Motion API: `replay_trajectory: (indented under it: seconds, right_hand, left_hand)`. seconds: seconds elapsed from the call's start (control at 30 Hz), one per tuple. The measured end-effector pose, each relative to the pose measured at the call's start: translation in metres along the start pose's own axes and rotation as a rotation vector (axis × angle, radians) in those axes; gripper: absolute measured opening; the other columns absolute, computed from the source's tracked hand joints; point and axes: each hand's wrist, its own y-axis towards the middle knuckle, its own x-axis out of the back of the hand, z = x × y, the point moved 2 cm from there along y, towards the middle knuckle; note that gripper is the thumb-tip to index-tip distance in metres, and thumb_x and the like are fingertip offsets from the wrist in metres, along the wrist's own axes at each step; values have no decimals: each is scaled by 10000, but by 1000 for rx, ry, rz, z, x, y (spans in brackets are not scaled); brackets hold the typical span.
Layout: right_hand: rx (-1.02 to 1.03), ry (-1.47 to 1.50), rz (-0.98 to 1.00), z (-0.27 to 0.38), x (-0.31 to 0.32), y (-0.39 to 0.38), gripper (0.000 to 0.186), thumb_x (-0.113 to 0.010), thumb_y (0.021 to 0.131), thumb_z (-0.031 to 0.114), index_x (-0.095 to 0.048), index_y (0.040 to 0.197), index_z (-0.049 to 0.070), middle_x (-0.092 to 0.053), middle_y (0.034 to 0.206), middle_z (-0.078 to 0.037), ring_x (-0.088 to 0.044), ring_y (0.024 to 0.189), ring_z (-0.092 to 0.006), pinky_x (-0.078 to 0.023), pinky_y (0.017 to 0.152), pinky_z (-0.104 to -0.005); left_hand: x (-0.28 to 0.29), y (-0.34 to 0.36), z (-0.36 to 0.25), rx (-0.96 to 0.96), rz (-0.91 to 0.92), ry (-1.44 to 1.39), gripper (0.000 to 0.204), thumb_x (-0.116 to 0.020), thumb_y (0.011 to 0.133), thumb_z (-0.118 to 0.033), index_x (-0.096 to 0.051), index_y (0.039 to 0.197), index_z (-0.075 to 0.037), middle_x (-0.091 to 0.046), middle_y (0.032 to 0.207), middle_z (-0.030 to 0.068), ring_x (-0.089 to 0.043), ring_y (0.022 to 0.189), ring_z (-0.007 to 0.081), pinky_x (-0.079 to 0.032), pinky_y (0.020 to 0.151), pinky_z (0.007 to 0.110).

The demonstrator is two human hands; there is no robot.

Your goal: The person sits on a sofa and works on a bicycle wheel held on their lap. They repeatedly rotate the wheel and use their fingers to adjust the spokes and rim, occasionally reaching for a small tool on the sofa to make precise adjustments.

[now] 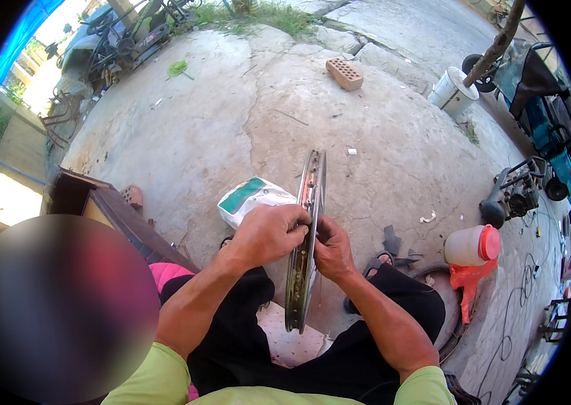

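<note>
Two bare hands are at one metal wheel rim [299, 283], which stands on its edge in front of the body, between the knees of the person, who wears black trousers. The left hand [265, 233] comes from the left side; its fingers are curled, and its thumb and forefinger pinch the rim near the middle of its visible height. The right hand [334, 250] is on the opposite side, a little lower, with bent fingers closed together and pinching the rim too. Whether some small part is also between the fingertips, I cannot tell. The rim leans slightly, its upper end to the right, and small holes are visible along its band.

Just behind the left hand, a white and green bag [241, 202] lies on the concrete ground [218, 121]. Under the rim, between the legs, is a pale sheet [285, 331] with small dots. To the right of the right knee, a whitish plastic jar [463, 246] with a red lid [488, 242] lies tilted, and an orange-red plastic bag [466, 280] is just below it. Farther away, a brick with holes [344, 74] rests on the ground, and a white bucket [453, 94] stands near a wooden pole [498, 44].
</note>
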Motion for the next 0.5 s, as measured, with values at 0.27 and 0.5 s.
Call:
replay_trajectory:
  seconds: [0.27,0.5]
  right_hand:
    - [-32,4,-11,0,-1,-1,242,-655,957,141,-615,1150,-1,-670,981,-63,-647,800,-108,-531,685,-259]
    - [-5,-25,-14,2,0,0,230,-655,956,130,-625,1144,1,-669,983,-57,-640,796,-100,-529,688,-254]
  left_hand:
    - [-1,-2,1,16,-35,24,184,-695,805,-139,-709,958,-39,-649,682,131,-635,579,247,-487,558,357]
    - [-4,-2,-2,30,-56,24,190,-693,798,-134,-705,961,-39,-609,620,118,-582,522,206,-457,523,338]
